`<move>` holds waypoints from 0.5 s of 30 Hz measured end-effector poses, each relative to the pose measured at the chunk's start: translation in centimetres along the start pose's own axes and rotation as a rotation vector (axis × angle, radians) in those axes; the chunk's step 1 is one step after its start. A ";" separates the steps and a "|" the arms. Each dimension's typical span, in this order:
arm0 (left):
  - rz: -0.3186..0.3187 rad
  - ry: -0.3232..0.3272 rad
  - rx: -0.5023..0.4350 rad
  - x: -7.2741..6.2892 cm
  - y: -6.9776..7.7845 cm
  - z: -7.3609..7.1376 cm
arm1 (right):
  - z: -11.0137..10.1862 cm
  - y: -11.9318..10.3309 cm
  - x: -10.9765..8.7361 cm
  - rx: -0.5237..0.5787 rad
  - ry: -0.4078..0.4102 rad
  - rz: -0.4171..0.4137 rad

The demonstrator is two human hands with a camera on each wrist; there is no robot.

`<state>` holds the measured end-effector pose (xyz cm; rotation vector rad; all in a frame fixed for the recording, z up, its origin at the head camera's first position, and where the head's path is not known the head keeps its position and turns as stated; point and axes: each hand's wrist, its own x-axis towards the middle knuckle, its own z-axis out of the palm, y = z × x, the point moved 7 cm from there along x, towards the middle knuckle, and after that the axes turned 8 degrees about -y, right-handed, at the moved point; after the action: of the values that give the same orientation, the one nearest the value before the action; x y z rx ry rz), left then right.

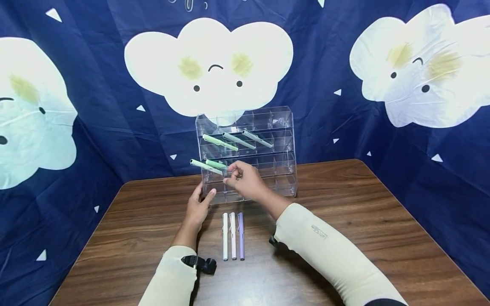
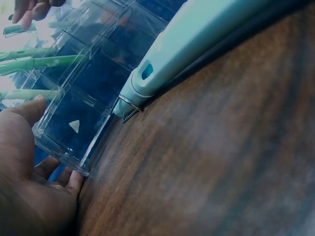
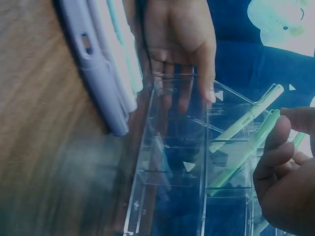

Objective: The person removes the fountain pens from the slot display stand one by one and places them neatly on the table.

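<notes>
A clear tiered pen rack (image 1: 285, 170) stands on the table. My left hand (image 1: 197, 210) holds its lower left side, thumb across the front and fingers behind the side wall. My right hand (image 1: 246, 180) is in front of the rack, fingers bent and thumb apart from the index finger. In the right wrist view its fingertips overlap the upper end of a green pen (image 3: 246, 152); in the left wrist view they appear off to one side of that pen. A pale green pen (image 1: 206, 166) leans beside it. Higher up lean a yellow-green pen (image 1: 220, 143) and two grey-green pens (image 1: 239, 140).
In front of the rack, three capped pens lie side by side on the wooden table (image 1: 363, 221): whitish (image 1: 225, 238), pale pink (image 1: 233, 238) and purple (image 1: 241, 238). A dark blue curtain (image 1: 317, 140) with white clouds hangs behind and at both sides.
</notes>
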<state>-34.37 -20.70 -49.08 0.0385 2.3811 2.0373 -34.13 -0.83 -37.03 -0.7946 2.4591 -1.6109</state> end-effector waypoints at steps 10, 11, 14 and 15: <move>0.005 -0.005 0.001 0.1 0.1 0.1 | -0.7 -0.6 1.7 -0.062 0.139 -0.027; 0.006 -0.004 0.000 0.1 0.1 0.0 | -0.7 -0.5 1.9 -0.076 0.143 -0.024; 0.009 -0.001 -0.004 0.1 0.0 0.0 | -0.5 -0.2 2.4 -0.130 0.144 -0.006; 0.010 0.001 -0.008 0.1 -0.1 -0.1 | -0.4 -0.1 2.5 -0.148 0.147 0.002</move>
<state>-34.45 -20.76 -49.15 0.0499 2.3780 2.0516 -36.40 -1.75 -36.24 -0.7148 2.7069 -1.5531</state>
